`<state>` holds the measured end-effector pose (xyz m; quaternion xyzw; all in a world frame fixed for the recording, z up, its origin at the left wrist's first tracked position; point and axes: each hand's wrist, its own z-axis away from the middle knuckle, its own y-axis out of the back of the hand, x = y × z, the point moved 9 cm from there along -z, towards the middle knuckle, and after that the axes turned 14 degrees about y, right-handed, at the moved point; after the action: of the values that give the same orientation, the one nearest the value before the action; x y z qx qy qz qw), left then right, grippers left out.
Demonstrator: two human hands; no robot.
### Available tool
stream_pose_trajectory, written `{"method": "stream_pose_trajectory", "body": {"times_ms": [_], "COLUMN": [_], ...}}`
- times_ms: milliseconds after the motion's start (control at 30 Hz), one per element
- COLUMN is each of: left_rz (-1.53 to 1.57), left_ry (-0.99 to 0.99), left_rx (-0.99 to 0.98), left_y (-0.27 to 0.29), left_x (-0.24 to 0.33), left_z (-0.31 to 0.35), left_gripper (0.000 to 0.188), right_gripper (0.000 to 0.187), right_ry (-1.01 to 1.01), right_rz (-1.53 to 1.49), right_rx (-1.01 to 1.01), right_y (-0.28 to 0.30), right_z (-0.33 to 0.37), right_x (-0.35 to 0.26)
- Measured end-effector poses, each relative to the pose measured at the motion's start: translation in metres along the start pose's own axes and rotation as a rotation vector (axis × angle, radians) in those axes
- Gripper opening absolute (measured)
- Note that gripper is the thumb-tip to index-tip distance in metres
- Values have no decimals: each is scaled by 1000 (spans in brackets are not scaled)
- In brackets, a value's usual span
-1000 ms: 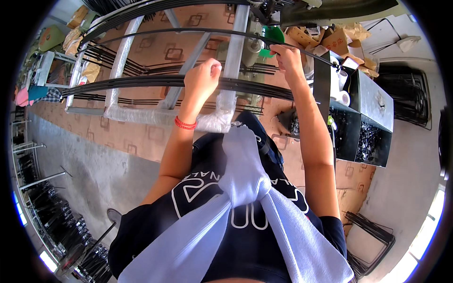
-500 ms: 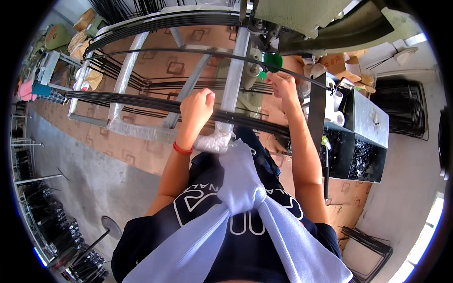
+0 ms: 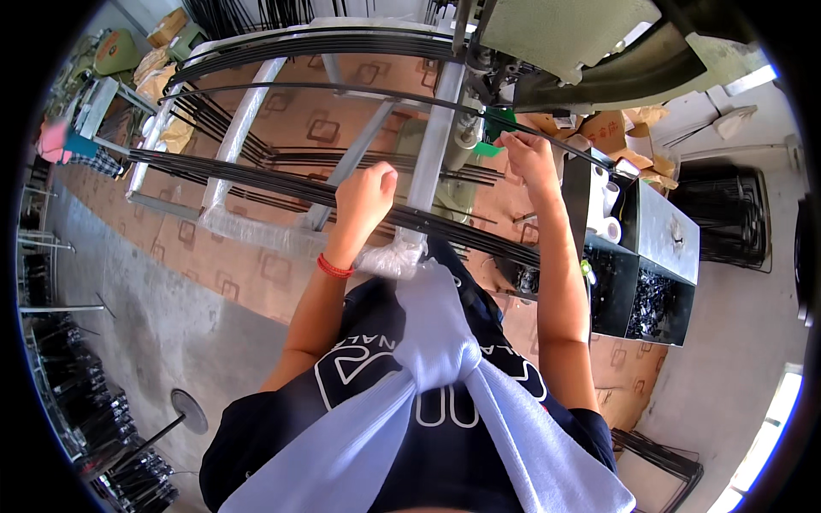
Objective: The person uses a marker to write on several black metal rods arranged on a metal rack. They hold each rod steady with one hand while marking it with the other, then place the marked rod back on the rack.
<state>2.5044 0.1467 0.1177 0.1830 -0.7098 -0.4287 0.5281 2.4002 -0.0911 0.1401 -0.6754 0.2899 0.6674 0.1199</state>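
Note:
My left hand [image 3: 366,198] is closed in a fist over a bundle of long black rods [image 3: 282,185]; whether anything is inside its fingers is hidden. My right hand [image 3: 530,158] is closed with thumb and fingertips pressed together, just below a single long black rod [image 3: 342,90]. What its fingers pinch, if anything, is too small to make out. This single rod runs from the far left of the metal rack [image 3: 432,145] to beneath a green machine [image 3: 564,43], then on to the right past my right hand.
Plastic wrap covers the rack's near bar [image 3: 265,237]. Black rods [image 3: 299,56] lie along its far side. At right stand a metal bin [image 3: 654,299] with small dark parts, white rolls [image 3: 609,229] and cardboard boxes [image 3: 607,132]. Another person [image 3: 81,150] is at far left.
The rack and machine have shifted slightly right in view. Both hands shift slightly right with them and stay closed beside the rods.

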Motion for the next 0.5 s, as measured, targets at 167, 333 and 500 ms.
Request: {"method": "stream_pose_trajectory", "body": {"times_ms": [167, 333, 500], "left_rz": [145, 132, 93], "left_ry": [3, 37, 179], "left_rx": [-130, -89, -46], "left_y": [-9, -5, -5], "left_x": [-7, -44, -54], "left_z": [-21, -105, -176], "left_gripper": [16, 25, 33], "right_gripper": [20, 22, 21], "right_ry": [19, -43, -78], "right_rz": [-141, -230, -115], "right_rx": [70, -97, -100], "right_y": [31, 29, 38], "right_z": [-4, -17, -59], "right_x": [21, 57, 77]}}
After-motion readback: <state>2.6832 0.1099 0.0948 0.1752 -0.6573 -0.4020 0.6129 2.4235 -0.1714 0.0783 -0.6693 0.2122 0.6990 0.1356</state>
